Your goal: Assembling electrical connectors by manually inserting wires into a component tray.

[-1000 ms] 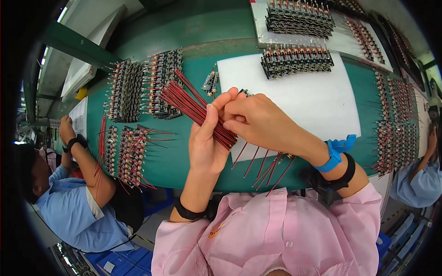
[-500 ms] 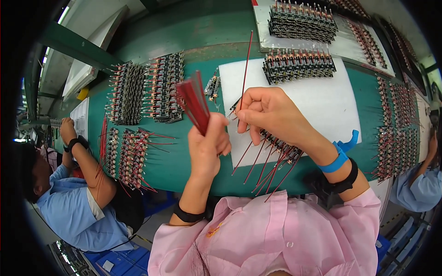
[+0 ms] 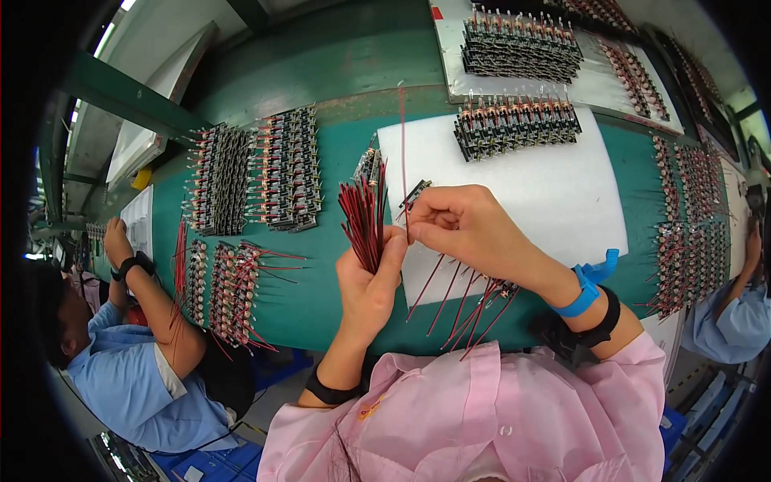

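My left hand (image 3: 369, 289) is closed around a thick bundle of dark red wires (image 3: 365, 223), which fan out upward from the fist. Close beside it, my right hand (image 3: 474, 233) pinches the lower end of a single red wire (image 3: 403, 153) that stands nearly upright. The fingertips of both hands almost meet; whether they touch I cannot tell. A small dark circuit board (image 3: 416, 193) shows just behind my right fingers. Below my right hand, boards with red wires (image 3: 474, 309) trail toward me, partly hidden by the hand and forearm.
A white foam sheet (image 3: 554, 193) lies on the green table with a row of boards (image 3: 518, 124) at its far end. Stacked boards (image 3: 221, 181) and wired boards (image 3: 233, 285) stand to the left. Co-workers in blue (image 3: 148, 377) sit on both sides.
My left hand has brought the wire bundle in against my right hand, and the bundle has spread. The single wire in my right hand has swung from a rightward lean to nearly upright.
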